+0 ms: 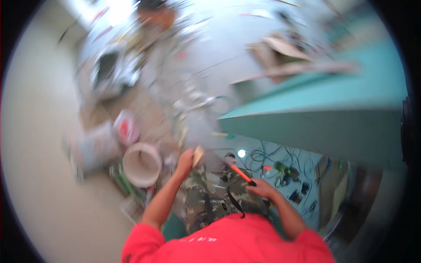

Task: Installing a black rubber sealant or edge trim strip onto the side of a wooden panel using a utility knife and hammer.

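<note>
At lower centre of frame, grips tan piece [198,156] in left hand [185,161] and, apart from it, orange-handled tool [240,173] in right hand [263,189]. Has white bucket [151,152] at lower left.

Left hand [186,160] out in front, fingers curled in, right hand [262,189] gripping closer in, both forearms [168,195] slanting inward

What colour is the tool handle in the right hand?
Orange and black handle, in the head view.

Grey floor [228,48], partly blurred, carried white scraps [195,94] near its middle, looped dark cables [258,153] at right, open pale bucket [136,175] at left.
</note>
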The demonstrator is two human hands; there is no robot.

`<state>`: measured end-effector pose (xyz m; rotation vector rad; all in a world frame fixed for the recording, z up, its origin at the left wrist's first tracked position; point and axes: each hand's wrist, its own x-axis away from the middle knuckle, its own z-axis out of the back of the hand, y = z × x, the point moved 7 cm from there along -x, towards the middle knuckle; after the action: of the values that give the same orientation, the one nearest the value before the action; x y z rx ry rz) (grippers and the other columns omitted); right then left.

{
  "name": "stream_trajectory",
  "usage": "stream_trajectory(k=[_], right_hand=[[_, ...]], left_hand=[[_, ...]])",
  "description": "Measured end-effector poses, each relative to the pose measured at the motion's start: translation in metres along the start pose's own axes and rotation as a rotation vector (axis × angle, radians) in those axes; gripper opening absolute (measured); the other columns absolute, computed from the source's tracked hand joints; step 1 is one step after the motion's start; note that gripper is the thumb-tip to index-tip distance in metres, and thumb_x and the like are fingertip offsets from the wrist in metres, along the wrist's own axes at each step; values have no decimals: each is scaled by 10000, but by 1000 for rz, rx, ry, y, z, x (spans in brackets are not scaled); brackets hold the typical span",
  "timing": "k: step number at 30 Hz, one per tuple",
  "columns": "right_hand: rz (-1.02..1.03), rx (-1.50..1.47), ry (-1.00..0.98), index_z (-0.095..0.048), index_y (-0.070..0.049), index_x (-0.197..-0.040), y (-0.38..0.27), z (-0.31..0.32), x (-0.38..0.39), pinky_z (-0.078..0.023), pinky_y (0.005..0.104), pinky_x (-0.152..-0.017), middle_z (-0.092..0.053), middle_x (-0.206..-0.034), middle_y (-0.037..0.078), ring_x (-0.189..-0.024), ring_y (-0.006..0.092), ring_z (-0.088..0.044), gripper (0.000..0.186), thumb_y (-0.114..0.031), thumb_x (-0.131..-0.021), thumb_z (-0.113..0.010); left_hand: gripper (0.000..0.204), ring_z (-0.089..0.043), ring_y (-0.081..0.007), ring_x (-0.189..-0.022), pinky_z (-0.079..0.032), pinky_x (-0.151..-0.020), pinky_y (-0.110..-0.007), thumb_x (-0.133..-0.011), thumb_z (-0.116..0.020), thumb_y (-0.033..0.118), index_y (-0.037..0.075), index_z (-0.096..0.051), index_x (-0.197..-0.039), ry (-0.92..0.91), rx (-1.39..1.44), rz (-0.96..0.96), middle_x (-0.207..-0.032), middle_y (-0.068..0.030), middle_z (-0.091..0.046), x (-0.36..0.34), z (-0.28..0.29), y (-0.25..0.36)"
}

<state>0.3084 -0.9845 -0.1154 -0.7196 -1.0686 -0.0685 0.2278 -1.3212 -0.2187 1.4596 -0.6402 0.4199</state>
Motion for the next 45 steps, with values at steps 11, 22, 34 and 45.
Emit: stream_trajectory(k=[11, 22, 34, 45], right_hand=[[-235, 163, 245, -702, -57, -997, 205, 14, 96, -524, 472, -809, -691, -993, 188, -948, 347, -664, 411, -385, -756, -643], [-321, -747, 705, -694, 24, -917, 381, 21, 150, -535, 425, -728, -683, -910, 255, -851, 360, -688, 420, -370, -773, -684], [-440, -1697, 691, -541, -51, -717, 583, 139, 200, -269, 324, -349, -417, -513, 23, -375, 160, -383, 234, -150, -849, -707], [-594, -1923, 1011, -563, -76, -608, 616, 254, 380, -397, 365, -483, -501, -514, 61, -490, 203, -557, 315, -306, -791, -675]], left_hand=[[342, -451, -90, -695, -414, -626, -247, -917, -629, 287, 78, -455, -1123, -729, -141, 119, -820, 17, -461, 179, -230, 117], [333, -492, -99, -740, -409, -665, -265, -984, -553, 381, 51, -589, -1010, -538, -499, -127, -825, 8, -544, 131, -431, 201], [504, -448, -75, -617, -356, -506, -234, -889, -668, 422, 122, -522, -1267, -561, -503, -69, -790, 16, -515, -53, -724, 262], [643, -536, -98, -734, -448, -618, -244, -868, -706, 143, 79, -392, -1425, -889, -287, -141, -932, -24, -602, -185, -1042, 457]])
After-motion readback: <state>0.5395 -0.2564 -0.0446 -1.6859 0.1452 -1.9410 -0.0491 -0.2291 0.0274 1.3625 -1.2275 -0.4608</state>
